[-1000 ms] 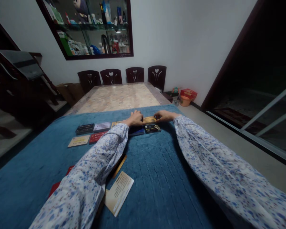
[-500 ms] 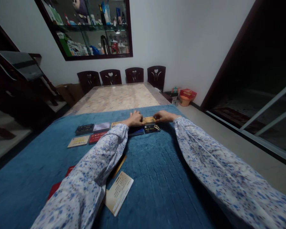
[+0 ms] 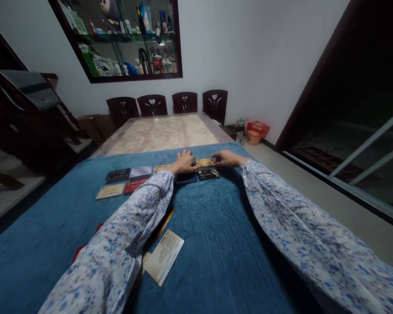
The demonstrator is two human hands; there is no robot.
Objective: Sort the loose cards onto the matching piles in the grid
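A gold card lies in the back row on the blue cloth, between my two hands. My left hand is at its left end, fingers curled and thumb against it. At the opposite end, my right hand pinches the card's edge, its fingertips partly hidden. Just in front is a black card with gold and white marks. Beside it a dark blue card shows partly under my left hand. Another yellow card sticks out left of my left wrist.
Farther left lie black cards, a silvery card, a red card and a cream card. A beige card rests near my left forearm, which partly covers other cards. Chairs line the table's far end.
The view has shifted slightly, and my left forearm covers a bit more of the red cards at lower left. Both hands stay at the gold card.
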